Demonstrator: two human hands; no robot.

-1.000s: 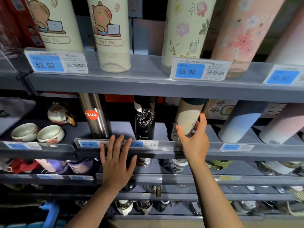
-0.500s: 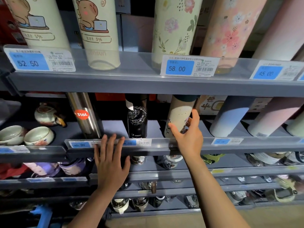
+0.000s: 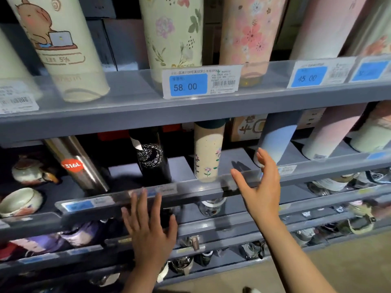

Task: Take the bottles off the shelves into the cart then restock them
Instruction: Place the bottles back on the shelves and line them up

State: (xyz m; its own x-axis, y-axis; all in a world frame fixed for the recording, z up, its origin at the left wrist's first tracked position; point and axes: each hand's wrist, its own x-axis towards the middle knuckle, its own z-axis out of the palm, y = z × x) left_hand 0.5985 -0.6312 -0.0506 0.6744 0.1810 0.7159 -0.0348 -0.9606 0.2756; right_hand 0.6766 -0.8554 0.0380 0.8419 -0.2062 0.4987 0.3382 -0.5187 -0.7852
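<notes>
Where it gripped the cream floral bottle (image 3: 208, 153) before, the right hand (image 3: 261, 193) now hovers beside it, fingers (image 3: 267, 163) apart.

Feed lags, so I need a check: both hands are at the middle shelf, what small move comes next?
Probably move the right hand left and close it round the cream flowered bottle. That hand is open, holds nothing, and hovers just right of the bottle. The left hand lies flat on the shelf rail.
</notes>
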